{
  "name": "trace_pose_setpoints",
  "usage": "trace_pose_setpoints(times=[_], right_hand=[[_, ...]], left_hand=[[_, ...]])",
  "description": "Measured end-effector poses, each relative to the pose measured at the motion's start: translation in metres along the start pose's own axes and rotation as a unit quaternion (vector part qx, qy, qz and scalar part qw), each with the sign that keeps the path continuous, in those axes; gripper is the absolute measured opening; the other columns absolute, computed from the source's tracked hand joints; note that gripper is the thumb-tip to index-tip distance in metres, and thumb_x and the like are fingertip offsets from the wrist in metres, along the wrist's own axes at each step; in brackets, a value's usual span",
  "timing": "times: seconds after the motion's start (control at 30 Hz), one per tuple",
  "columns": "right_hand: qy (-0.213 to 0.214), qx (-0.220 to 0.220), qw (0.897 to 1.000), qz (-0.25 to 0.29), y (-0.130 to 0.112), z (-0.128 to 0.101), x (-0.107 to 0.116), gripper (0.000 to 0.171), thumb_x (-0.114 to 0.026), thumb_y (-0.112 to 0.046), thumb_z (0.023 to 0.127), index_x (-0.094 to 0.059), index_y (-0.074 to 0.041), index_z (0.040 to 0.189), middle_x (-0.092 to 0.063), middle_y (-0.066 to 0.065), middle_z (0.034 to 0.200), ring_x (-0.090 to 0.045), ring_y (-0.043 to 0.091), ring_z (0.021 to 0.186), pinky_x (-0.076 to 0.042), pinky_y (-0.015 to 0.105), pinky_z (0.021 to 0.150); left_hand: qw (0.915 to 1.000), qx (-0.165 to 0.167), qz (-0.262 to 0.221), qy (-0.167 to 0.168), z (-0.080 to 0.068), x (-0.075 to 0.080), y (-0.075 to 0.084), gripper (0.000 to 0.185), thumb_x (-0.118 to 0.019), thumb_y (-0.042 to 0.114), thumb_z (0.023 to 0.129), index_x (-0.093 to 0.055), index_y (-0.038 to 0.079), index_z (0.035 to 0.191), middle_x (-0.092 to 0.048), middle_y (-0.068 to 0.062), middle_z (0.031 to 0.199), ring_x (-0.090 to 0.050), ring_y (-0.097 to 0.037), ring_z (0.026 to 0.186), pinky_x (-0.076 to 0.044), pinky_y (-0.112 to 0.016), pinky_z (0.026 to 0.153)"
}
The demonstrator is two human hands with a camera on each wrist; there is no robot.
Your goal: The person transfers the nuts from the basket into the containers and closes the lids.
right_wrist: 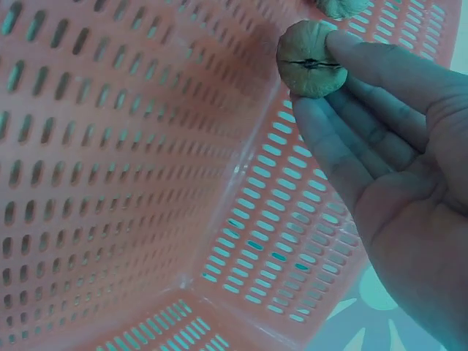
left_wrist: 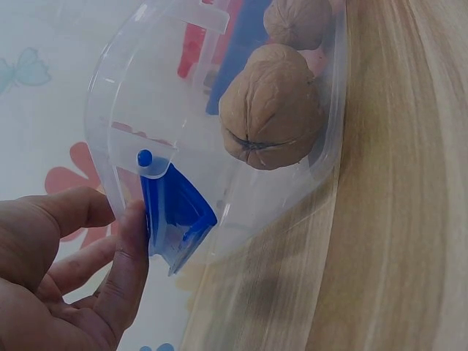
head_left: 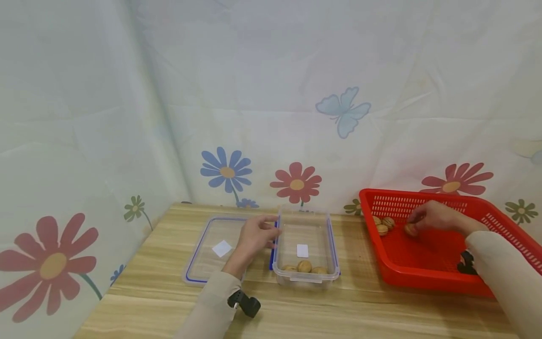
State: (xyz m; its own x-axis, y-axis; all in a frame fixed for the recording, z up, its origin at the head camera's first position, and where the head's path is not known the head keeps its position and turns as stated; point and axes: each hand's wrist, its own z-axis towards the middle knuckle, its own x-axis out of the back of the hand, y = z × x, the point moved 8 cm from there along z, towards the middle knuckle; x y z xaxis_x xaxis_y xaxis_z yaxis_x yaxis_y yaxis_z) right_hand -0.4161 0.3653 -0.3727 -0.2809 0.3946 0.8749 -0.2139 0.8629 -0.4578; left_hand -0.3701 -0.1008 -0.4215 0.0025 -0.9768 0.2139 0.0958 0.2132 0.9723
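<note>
The head view looks forward and down from above and behind both hands, far enough back to take in the whole counter [head_left: 347, 306]. The left wrist view sits close under the left hand [left_wrist: 66, 285], facing along its fingers to the clear container [left_wrist: 212, 124] just beyond; both views share that container and its walnuts. The right wrist view looks from very near past the right hand [right_wrist: 387, 168] into the red basket [right_wrist: 131, 168], shared with the head view.

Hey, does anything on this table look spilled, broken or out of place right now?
Nothing stands out. The walnuts sit inside the clear container and the red basket, none loose on the table. The lid lies flat beside the container.
</note>
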Motion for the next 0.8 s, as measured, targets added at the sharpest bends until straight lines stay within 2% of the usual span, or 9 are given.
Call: trace_pose_setpoints(times=[0.3,0.5,0.63,0.8], right_hand=[[0.023,0.016,1.0,0.006,-0.016,-0.001,0.006,0.044,-0.085,-0.023,0.092,-0.074,0.001,0.128,-0.075,0.013,0.116,-0.066,0.026,0.099,-0.059,0.062,0.097],[0.046,0.022,0.998,0.02,-0.029,-0.002,0.016,0.048,-0.084,-0.024,0.094,-0.071,0.002,0.132,-0.074,0.016,0.119,-0.067,0.027,0.1,-0.062,0.057,0.094],[0.058,0.029,0.998,0.02,-0.041,-0.004,0.023,0.053,-0.084,-0.027,0.094,-0.069,0.003,0.135,-0.073,0.019,0.123,-0.068,0.028,0.103,-0.062,0.059,0.094],[0.071,0.049,0.996,0.01,-0.062,-0.007,0.028,0.052,-0.084,-0.027,0.094,-0.07,0.003,0.134,-0.074,0.018,0.122,-0.069,0.026,0.099,-0.064,0.053,0.09]], left_hand=[[1.0,-0.003,0.002,0.0,-0.001,0.0,0.001,0.038,-0.076,0.003,0.096,-0.071,-0.001,0.133,-0.07,-0.02,0.106,-0.074,-0.024,0.083,-0.067,-0.035,0.067],[1.0,-0.002,-0.006,-0.003,-0.002,-0.001,0.003,0.038,-0.075,0.002,0.096,-0.07,-0.001,0.134,-0.071,-0.02,0.106,-0.073,-0.023,0.079,-0.067,-0.036,0.066],[1.0,-0.001,-0.006,-0.002,-0.002,0.0,0.002,0.038,-0.075,0.002,0.096,-0.07,-0.001,0.134,-0.071,-0.02,0.106,-0.073,-0.022,0.076,-0.067,-0.035,0.066],[1.0,-0.003,-0.005,-0.001,-0.002,0.0,0.003,0.038,-0.075,0.002,0.096,-0.07,-0.002,0.134,-0.071,-0.02,0.105,-0.073,-0.022,0.078,-0.067,-0.035,0.066]])
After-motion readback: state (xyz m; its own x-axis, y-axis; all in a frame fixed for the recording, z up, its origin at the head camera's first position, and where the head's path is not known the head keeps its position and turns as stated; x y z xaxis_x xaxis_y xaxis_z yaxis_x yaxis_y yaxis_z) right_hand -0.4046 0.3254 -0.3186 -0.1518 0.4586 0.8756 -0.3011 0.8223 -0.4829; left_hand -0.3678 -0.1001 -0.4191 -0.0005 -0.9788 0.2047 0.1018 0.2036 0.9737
